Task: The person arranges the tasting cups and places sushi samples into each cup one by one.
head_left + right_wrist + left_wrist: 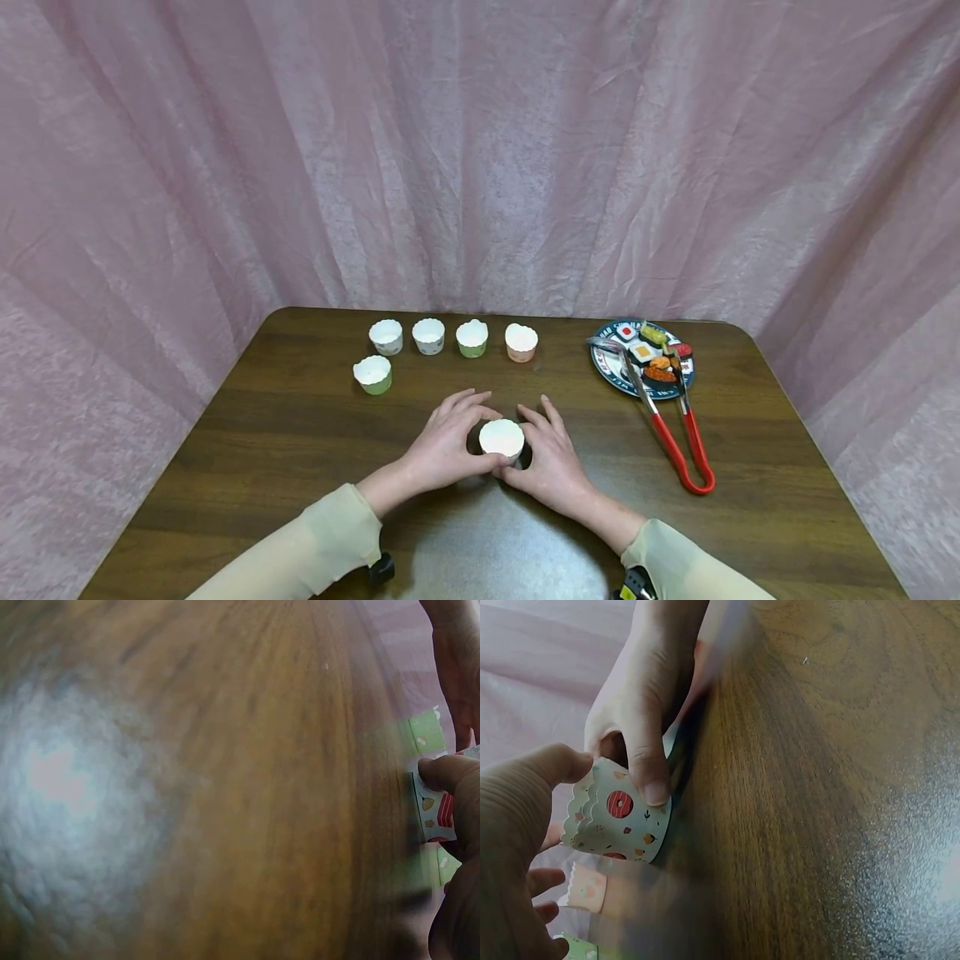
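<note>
- So the white paper baking cup (501, 439) was between the two hands, in the middle of the counter and nearer the person than the other cups. It was upright, wavy rim on top, red donuts and little leaves printed on its side. Couldn't tell whether its base touched the wood.
- Left hand (452, 442): grip was grasping that cup, thumb on the near side, index finger round the far side, up by the rim.
- Right hand (549, 460): its grip had the same cup too, thumb pressed low on the side.
- Behind them, a loose row of four more paper cups: two whitish patterned ones (386, 339) (428, 337), then a green one (472, 340), then a pinkish-orange one (521, 343), all upright.
- Another green paper cup (372, 377) stood just in front of the leftmost one.
- Over on the right, a round dark blue and white plate (599, 364) carried colorful sushi-looking pieces. Metal tongs with red handles (662, 427) lay with their tips over it and the red loop toward the person.
- All that was on a dark brown wooden counter (262, 433), pink velvety curtain (487, 167) behind.
</note>
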Motion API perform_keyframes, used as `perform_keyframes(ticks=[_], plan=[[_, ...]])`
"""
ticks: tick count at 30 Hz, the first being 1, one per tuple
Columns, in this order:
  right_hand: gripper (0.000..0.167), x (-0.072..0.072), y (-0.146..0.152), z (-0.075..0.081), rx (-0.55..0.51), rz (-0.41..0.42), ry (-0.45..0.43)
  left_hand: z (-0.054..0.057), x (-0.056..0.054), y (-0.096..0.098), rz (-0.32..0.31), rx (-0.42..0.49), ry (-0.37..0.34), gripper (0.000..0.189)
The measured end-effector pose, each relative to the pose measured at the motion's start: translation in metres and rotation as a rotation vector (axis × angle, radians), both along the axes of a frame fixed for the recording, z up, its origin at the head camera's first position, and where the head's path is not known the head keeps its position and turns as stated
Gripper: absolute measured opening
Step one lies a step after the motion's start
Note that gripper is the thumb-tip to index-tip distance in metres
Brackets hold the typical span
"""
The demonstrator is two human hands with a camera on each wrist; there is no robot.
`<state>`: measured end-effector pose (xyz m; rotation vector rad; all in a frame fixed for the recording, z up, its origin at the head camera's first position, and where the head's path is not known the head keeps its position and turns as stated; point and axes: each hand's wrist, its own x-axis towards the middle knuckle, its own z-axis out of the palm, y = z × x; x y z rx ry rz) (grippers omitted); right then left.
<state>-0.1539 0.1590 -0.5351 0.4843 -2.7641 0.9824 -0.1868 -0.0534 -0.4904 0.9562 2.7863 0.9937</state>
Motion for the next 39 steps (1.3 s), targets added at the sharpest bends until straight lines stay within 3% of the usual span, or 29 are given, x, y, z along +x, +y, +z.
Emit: perform_keyframes(ticks=[11,29,39], plan=[[0.055,0.000,0.001,-0.001,0.006,-0.001,-0.002,0.001,0.000,-0.003,-0.005,-0.020,0.008,0.062],[0.058,0.001,-0.001,0.000,-0.004,-0.005,0.019,0.004,-0.003,-0.005,0.007,-0.005,0.053,0.050],[0.063,0.000,0.000,0.001,0.004,0.003,0.021,0.026,-0.004,-0.011,0.014,0.059,0.086,0.046]])
